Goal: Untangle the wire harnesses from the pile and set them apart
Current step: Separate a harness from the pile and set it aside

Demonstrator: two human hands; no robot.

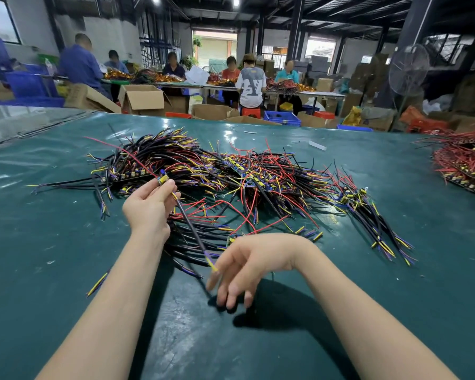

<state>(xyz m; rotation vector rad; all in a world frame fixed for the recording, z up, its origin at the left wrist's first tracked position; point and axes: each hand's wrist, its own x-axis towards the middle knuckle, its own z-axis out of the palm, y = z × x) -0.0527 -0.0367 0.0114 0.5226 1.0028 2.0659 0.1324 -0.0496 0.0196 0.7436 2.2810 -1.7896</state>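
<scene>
A big tangled pile of wire harnesses (247, 174), black cables with red, yellow and blue leads and small circuit boards, spreads across the middle of the green table (368, 283). My left hand (148, 204) is raised over the pile's near left side and pinches one harness (189, 226) by its small board end; a red lead runs up and left from it. The black cable slants down to the right, and its yellow-blue tip touches the fingertips of my right hand (244, 267), which hangs palm down with relaxed fingers, holding nothing firmly.
A neater bundle of harnesses (148, 160) lies at the pile's left. Another stack with red wires (466, 165) sits at the table's right edge. A loose yellow-blue lead (97, 283) lies by my left forearm. Several people work at tables behind, among cardboard boxes and blue crates.
</scene>
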